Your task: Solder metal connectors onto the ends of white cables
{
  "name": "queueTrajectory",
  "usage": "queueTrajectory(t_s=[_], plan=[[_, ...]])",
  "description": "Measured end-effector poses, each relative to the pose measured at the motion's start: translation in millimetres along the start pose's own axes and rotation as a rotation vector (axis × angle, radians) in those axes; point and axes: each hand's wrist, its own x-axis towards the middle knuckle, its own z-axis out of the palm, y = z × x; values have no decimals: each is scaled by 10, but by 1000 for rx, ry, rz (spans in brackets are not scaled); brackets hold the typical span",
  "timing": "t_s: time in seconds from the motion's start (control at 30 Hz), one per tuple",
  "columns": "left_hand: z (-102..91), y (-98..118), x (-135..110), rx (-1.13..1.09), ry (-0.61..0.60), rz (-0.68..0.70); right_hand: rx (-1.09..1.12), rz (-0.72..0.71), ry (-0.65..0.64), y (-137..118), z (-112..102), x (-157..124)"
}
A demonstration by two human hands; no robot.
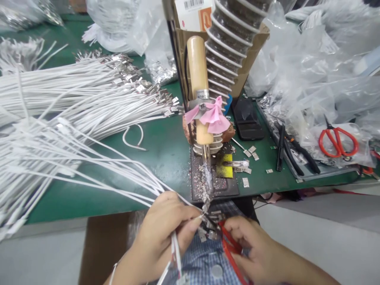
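Observation:
My left hand (166, 233) is closed around the ends of a bundle of white cables (74, 166) and pinches one cable end with a small metal terminal at its tip, just below the tip of a soldering iron (199, 99) with a wooden handle that stands upright in its stand. My right hand (255, 245) is closed on a red-handled tool (230, 247), its tip meeting the cable ends by my left fingers. Both hands are low, in front of the green table's (160, 146) front edge, above a blue checked cloth.
Several white cables with metal terminals (89, 91) lie in piles on the left. A metal base plate with solder scraps and a yellow sponge (224, 164) sits under the iron. Red scissors (337, 140), black pliers (292, 152), a black phone (247, 118) and plastic bags lie at the right.

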Motion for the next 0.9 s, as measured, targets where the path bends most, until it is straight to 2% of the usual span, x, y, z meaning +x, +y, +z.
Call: queueTrajectory(t_s=[0.07,0.13,0.2,0.3,0.37,0.43,0.53,0.6,0.9], plan=[[-93,9,-31,-92,-32,-27,95,91,-68,-18,80,-22],[-189,8,-71,-183,-61,-81,40,133,-82,-69,123,-19],[-264,-2,-116,-263,-80,-152,-77,98,-46,-129,151,22],[-298,-24,-182,-441,-71,-275,-217,-37,42,-167,238,151],[-269,-34,-215,-659,-26,-362,-199,-107,62,-149,341,264],[-223,-39,-226,-851,80,-388,-105,-132,25,-124,456,378],[-178,-42,-204,-972,293,-416,41,-103,-58,-126,591,517],[-174,-50,-181,-1005,378,-434,130,-65,-82,-158,648,580],[-111,-69,-155,-1048,425,-428,374,48,-27,-290,847,694]])
